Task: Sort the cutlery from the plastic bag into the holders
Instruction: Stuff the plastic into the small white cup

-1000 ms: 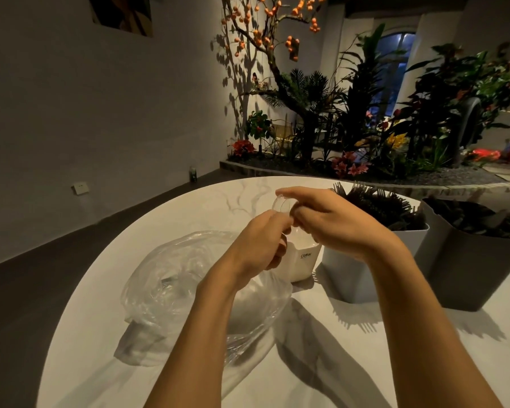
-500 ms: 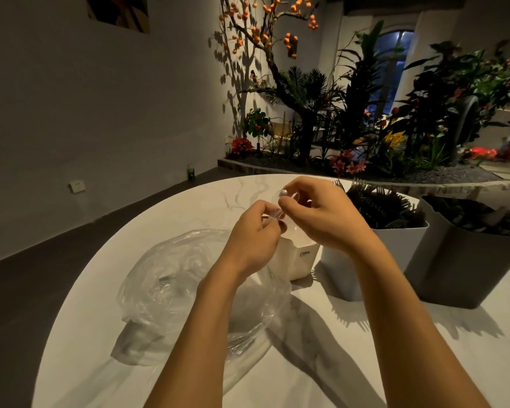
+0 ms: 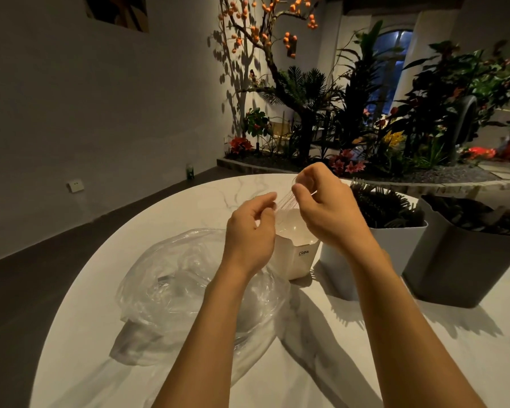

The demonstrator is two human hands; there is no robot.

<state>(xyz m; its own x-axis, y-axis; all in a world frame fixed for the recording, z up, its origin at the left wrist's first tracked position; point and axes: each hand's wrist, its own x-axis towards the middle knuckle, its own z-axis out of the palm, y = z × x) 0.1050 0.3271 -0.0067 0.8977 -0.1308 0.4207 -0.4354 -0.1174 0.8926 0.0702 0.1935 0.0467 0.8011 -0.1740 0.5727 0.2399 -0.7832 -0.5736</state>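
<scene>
Clear plastic cutlery [image 3: 287,198], blurred, pinched between right hand [image 3: 326,212] and left hand [image 3: 249,231] above the white square holder [image 3: 299,256]. Crinkled transparent bag [image 3: 171,290] lies near left on the marble table [image 3: 336,363].

A crinkled, glossy clear plastic bag [image 3: 189,290] lies under the left hand [image 3: 248,234], on smooth veined marble-look table [image 3: 365,363]; beyond the hands stand matt plastic holders [image 3: 460,260].

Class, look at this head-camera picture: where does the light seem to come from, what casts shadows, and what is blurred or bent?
Head view: warm light from beyond the round white marble table, since the forearms, clear plastic bag and three holders throw shadows toward the viewer; the clear plastic cutlery between the left hand and right hand is motion-streaked; wide-angle lens bows the table's rim; walls stay dim.
</scene>
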